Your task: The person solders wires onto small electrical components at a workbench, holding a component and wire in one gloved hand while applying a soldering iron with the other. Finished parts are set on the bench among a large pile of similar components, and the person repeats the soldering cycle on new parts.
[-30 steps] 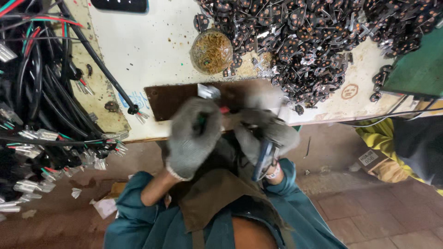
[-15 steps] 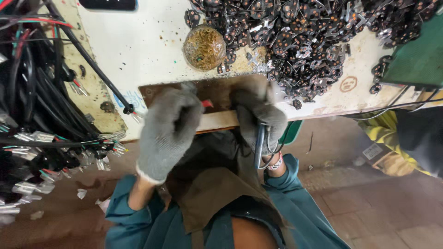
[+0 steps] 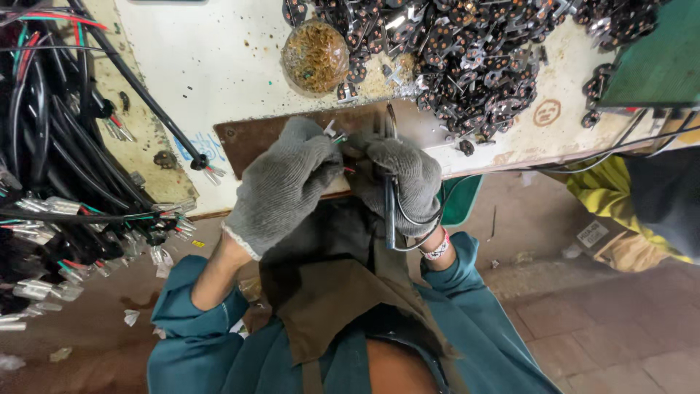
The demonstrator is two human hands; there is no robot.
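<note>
Both hands wear grey knit gloves and meet over a brown plate (image 3: pixel 244 142) at the bench's front edge. My left hand (image 3: pixel 281 186) pinches a small metal part with a thin red wire (image 3: pixel 334 133) at its fingertips. My right hand (image 3: pixel 399 182) is closed around a dark pen-shaped tool with a cord (image 3: pixel 389 193), its tip pointing up at the small part. What lies under the fingers is hidden.
A large heap of small dark metal-and-copper parts (image 3: pixel 474 51) covers the bench's far right. A round clear dish of brownish bits (image 3: pixel 315 55) stands behind the hands. Bundles of black cables with terminals (image 3: pixel 51 160) hang at left. A green bin (image 3: pixel 459 201) sits below the bench.
Both hands rose from the bench edge and drew together over the brown plate. The tool in my right hand swung up from hanging low, so its tip now points at the part.
</note>
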